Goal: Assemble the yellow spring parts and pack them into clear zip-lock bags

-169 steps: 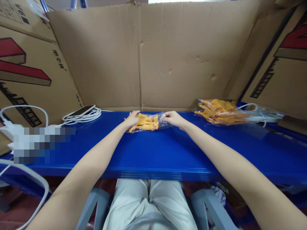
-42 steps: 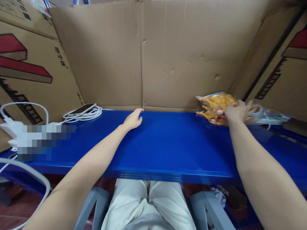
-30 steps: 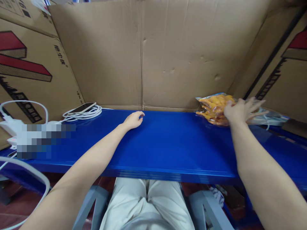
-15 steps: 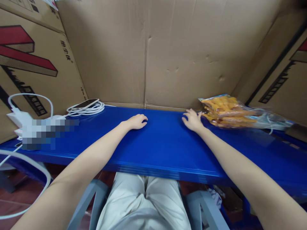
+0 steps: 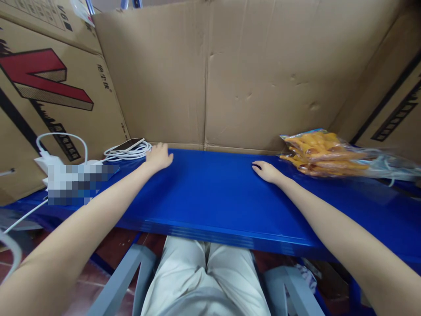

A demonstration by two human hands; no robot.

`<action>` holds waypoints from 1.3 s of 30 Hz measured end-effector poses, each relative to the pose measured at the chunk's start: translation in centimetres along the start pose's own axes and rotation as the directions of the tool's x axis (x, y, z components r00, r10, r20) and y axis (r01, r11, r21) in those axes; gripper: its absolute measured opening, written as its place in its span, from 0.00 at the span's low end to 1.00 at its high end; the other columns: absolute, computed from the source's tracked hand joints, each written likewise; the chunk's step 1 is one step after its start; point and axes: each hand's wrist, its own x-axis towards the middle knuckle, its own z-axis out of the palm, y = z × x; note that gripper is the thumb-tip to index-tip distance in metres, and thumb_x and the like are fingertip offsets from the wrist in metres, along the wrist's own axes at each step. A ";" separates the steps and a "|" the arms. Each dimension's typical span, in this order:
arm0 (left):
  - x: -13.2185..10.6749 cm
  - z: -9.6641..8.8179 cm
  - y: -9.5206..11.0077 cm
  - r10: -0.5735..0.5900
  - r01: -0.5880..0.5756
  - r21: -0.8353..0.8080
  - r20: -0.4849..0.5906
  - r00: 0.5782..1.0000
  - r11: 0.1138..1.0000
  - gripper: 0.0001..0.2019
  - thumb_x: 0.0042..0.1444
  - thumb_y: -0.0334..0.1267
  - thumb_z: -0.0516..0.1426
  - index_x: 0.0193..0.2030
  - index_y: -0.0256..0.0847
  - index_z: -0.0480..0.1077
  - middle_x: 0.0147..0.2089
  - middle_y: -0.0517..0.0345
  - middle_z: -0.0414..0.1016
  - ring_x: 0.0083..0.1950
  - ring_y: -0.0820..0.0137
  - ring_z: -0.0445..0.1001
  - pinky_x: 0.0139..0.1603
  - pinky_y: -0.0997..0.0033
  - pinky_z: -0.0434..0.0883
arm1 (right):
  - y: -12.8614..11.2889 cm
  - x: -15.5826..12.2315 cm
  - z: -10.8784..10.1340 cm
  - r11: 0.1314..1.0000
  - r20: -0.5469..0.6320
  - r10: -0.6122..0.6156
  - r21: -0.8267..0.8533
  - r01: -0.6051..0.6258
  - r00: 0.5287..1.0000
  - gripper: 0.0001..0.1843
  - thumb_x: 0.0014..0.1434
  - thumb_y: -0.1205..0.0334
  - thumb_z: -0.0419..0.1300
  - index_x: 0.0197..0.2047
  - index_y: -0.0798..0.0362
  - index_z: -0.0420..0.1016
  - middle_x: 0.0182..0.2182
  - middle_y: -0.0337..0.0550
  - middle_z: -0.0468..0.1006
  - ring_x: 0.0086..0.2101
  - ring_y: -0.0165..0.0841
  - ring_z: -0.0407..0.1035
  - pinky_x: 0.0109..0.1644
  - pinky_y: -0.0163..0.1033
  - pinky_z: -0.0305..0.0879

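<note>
My left hand [image 5: 159, 157] is on the blue tabletop [image 5: 213, 193] toward the far left, fingers stretched forward and nothing in them. It is right beside a coil of white cable [image 5: 131, 152]; whether it touches the coil I cannot tell. A phone [image 5: 128, 145] lies on top of that coil. Farther right, my right hand [image 5: 265, 171] rests low at the table, empty, with loosely bent fingers and a gap by the thumb. A clear plastic bag of orange-yellow items [image 5: 322, 153] lies to the right of it, apart from the hand.
Tall cardboard [image 5: 246, 74] walls in the back, with a printed carton [image 5: 66, 109] at the left. White plugs and a cable [image 5: 52, 164] stand at the left end, partly pixelated. Below the table edge are my legs [image 5: 187, 263] and grey chair arms [image 5: 131, 272].
My left hand has moved left, up to the cable coil. My right hand has drawn slightly away from the bag, its fingers more bent. The view has shifted a little.
</note>
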 end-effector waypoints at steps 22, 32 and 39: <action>-3.6 0.2 -8.3 -0.439 0.433 0.072 0.100 0.893 0.898 0.37 0.57 0.60 0.32 0.70 0.46 0.36 0.71 0.63 0.18 0.70 0.52 0.30 0.57 0.33 0.54 | 0.5 0.3 0.5 0.999 -0.067 -0.035 -0.004 0.035 0.997 0.21 0.61 0.64 0.48 0.53 0.62 0.71 0.54 0.55 0.70 0.55 0.41 0.63 0.62 0.45 0.56; -3.0 0.5 -8.7 -0.404 0.399 0.080 0.064 0.912 0.913 0.36 0.59 0.59 0.33 0.69 0.42 0.39 0.72 0.57 0.23 0.70 0.50 0.32 0.58 0.30 0.47 | 0.5 0.3 0.4 0.999 -0.050 -0.039 -0.040 0.037 0.998 0.22 0.62 0.63 0.47 0.54 0.62 0.70 0.55 0.54 0.69 0.56 0.39 0.63 0.62 0.42 0.55; -1.2 0.3 -3.8 -0.036 0.032 0.127 0.031 0.999 0.991 0.33 0.60 0.52 0.41 0.69 0.40 0.42 0.72 0.50 0.29 0.71 0.52 0.33 0.62 0.36 0.44 | 0.2 0.4 0.4 0.991 0.013 -0.004 -0.134 0.006 1.000 0.24 0.63 0.62 0.43 0.57 0.63 0.66 0.57 0.54 0.67 0.57 0.39 0.60 0.61 0.41 0.56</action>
